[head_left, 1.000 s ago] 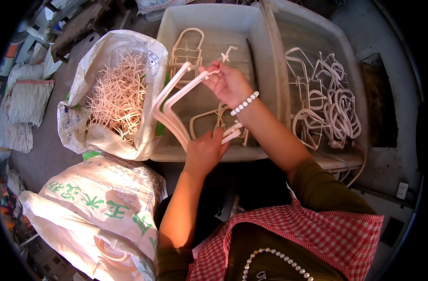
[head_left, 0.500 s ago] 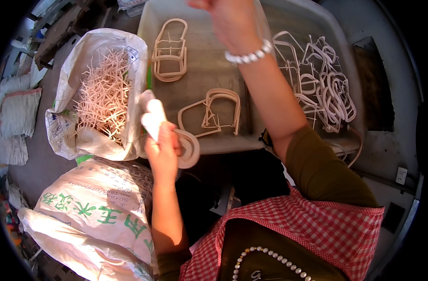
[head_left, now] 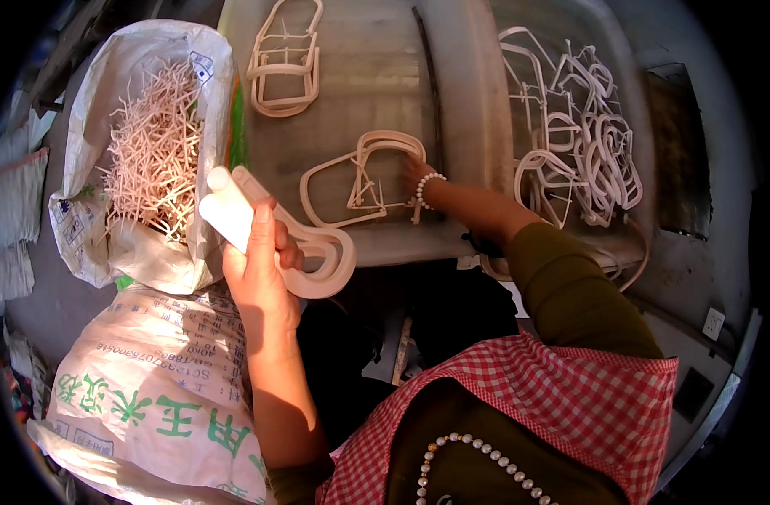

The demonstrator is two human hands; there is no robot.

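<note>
My left hand is closed around white plastic pieces. They have a rounded loop at one end and thick, brightly lit straight ends sticking out past my thumb. My right hand, with a white bead bracelet at the wrist, reaches into the translucent bin. It is beside a pale plastic loop frame with thin cross struts. Its fingers are small and partly hidden against the frame, so their grip is unclear. Farther back in the bin lies a stack of similar loop frames.
Left of the bin stands a white woven sack holding many thin pale plastic sprigs. A fuller sack with green print lies nearer. On the right, another bin contains a tangled heap of white loop pieces.
My right hand has come down from the far edge to the nearer loop frame. My left hand still holds the white pieces and has turned slightly, moving left. The whole view has shifted somewhat.
</note>
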